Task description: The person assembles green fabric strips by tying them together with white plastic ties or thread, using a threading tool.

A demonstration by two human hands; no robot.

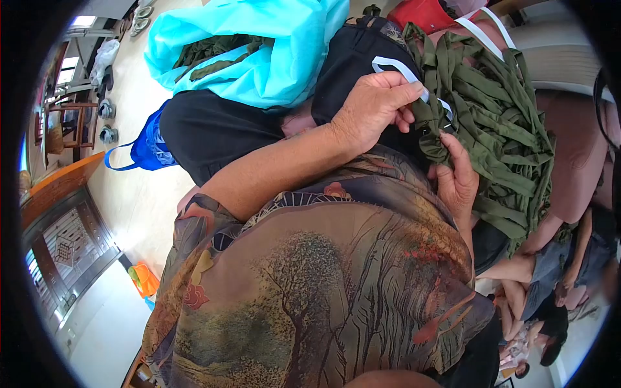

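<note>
My left hand [378,110] pinches a narrow white strip [402,70] between thumb and fingers, above my lap. Just below and to the right, my right hand [457,173] has its thumb and fingers closed on a gathered end of olive green fabric strips [435,145]. A large tangled pile of green strips [495,123] lies beside my hands, spreading over the right side of my lap. Part of the white strip passes among the green ones near my right fingertips. More white band [479,37] lies across the top of the pile.
A turquoise bag [291,61] with green strips [220,52] inside rests at my knees. A blue bag [152,142] is on the floor at the left. A red bag [420,14] stands beyond the pile. Other people sit at the right, one person's hand [563,291] visible.
</note>
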